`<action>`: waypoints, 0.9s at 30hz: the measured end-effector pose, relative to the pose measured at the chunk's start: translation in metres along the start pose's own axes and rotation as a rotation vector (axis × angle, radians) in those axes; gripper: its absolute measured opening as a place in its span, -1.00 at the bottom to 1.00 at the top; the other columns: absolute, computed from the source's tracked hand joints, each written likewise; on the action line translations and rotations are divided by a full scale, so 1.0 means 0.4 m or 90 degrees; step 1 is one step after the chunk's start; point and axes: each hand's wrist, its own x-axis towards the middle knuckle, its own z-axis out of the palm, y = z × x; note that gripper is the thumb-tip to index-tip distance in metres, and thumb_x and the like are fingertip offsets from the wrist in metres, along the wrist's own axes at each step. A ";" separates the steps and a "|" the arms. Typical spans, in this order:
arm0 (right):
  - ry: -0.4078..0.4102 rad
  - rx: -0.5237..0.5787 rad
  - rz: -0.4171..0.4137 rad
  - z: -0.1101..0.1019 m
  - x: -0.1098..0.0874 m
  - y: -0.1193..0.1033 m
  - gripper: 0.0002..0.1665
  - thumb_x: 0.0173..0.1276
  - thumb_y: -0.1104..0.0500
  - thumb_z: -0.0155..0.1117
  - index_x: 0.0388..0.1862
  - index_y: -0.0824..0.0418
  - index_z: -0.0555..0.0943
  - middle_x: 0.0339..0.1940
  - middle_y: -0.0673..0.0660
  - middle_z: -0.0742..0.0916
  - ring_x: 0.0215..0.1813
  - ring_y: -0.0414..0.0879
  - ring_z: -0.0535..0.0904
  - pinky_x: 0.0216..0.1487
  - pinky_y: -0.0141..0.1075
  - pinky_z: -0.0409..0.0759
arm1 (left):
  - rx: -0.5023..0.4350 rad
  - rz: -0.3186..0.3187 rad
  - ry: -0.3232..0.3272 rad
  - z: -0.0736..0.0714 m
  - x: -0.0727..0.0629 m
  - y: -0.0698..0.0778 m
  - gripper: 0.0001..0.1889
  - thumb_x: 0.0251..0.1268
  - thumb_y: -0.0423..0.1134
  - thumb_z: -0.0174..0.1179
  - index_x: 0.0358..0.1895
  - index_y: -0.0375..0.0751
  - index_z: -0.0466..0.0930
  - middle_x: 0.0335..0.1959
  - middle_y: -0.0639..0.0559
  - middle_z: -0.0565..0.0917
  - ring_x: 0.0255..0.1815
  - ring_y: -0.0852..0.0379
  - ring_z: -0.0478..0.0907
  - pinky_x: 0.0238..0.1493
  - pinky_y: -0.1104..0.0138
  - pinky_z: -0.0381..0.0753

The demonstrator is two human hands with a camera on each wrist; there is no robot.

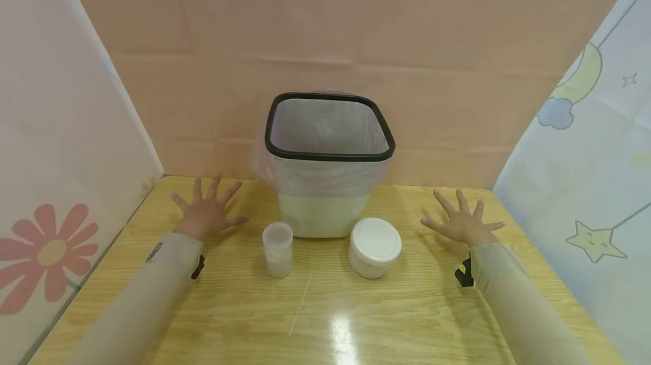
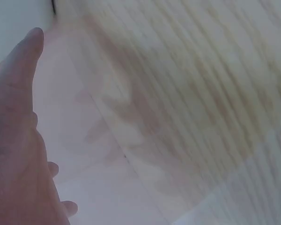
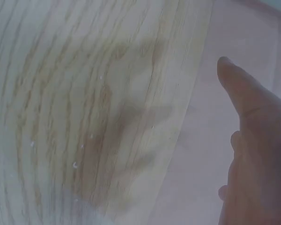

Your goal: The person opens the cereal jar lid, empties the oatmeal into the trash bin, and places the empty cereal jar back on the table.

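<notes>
My left hand (image 1: 203,215) is held with fingers spread at the left of the table, holding nothing. On the other side my right hand (image 1: 464,222) is spread the same way, also holding nothing. The left hand is nearest a small translucent plastic cup (image 1: 278,249), whose contents look whitish. A round white lidded tub (image 1: 375,247) is the thing closest to the right hand. Behind both containers stands a white trash bin (image 1: 322,215) with a black rim and a thin bag lining it. In the wrist views, each hand's shadow falls on the wood.
A thin pale stick or streak (image 1: 300,305) lies on the wooden table (image 1: 244,314) in front of the cup and tub. A plain pinkish backdrop (image 1: 330,26) rises behind the bin. Patterned sheets (image 1: 46,127) flank the table on both sides.
</notes>
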 end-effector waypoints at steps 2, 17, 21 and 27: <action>0.002 0.001 -0.002 0.004 -0.002 -0.003 0.18 0.34 -0.60 -0.03 0.70 -0.15 -0.24 0.60 0.42 -0.37 0.36 0.74 -0.67 -0.22 0.76 -0.65 | -0.011 -0.001 0.013 0.000 -0.003 -0.004 0.04 0.21 0.53 0.10 0.66 0.21 -0.10 0.64 -0.33 -0.26 0.51 -0.59 -0.58 -0.02 -0.69 -0.66; 0.066 0.057 -0.072 0.009 -0.053 -0.045 0.09 0.43 -0.52 -0.05 0.70 -0.13 -0.21 0.62 0.40 -0.36 0.44 0.66 -0.63 -0.15 0.78 -0.60 | -0.131 0.045 0.079 -0.059 -0.078 0.078 -0.22 0.53 0.36 -0.14 0.63 0.04 0.02 0.59 -0.35 0.02 0.53 -0.59 -0.21 0.15 -0.71 -0.35; 0.106 0.099 -0.124 0.017 -0.072 -0.063 0.02 0.48 -0.42 0.00 0.70 -0.09 -0.12 0.64 0.35 -0.31 0.50 0.62 -0.53 -0.03 0.81 -0.47 | -0.158 0.112 0.195 -0.075 -0.112 0.136 -0.37 0.61 0.11 -0.02 0.53 -0.17 0.22 0.46 -0.39 0.29 0.42 -0.54 0.20 0.30 -0.52 0.12; 0.143 0.183 -0.230 0.057 -0.101 -0.094 -0.13 0.58 -0.16 0.08 0.67 0.10 0.00 0.61 0.49 -0.14 0.49 0.68 -0.26 0.10 0.77 -0.12 | -0.214 0.179 0.308 -0.075 -0.163 0.222 -0.51 0.50 -0.18 0.21 0.34 -0.39 0.41 0.28 -0.40 0.50 0.28 -0.38 0.44 0.29 -0.21 0.45</action>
